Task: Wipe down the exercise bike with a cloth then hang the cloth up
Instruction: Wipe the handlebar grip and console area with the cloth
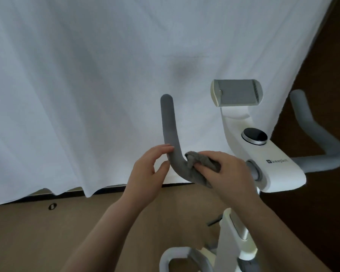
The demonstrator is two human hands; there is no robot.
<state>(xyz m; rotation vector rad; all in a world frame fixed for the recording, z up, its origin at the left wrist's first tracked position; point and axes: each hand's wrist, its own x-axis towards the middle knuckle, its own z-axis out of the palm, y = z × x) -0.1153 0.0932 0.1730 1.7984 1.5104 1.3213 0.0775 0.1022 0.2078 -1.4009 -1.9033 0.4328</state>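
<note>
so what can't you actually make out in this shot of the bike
Head view only:
- Cloth: mostly hidden under the right hand; size unclear.
- Left handlebar: its bend is covered by cloth and hand.
- Left hand: whether its fingertips touch the bar is unclear.
- Bike's lower frame: cut off at the bottom edge.

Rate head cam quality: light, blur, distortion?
Head view: dim, flat light with no glare; a soft shadow patch on the curtain; wide-angle bending at the edges; slightly soft overall, yet the left hand, right hand, cloth and handlebar read clearly.
</note>
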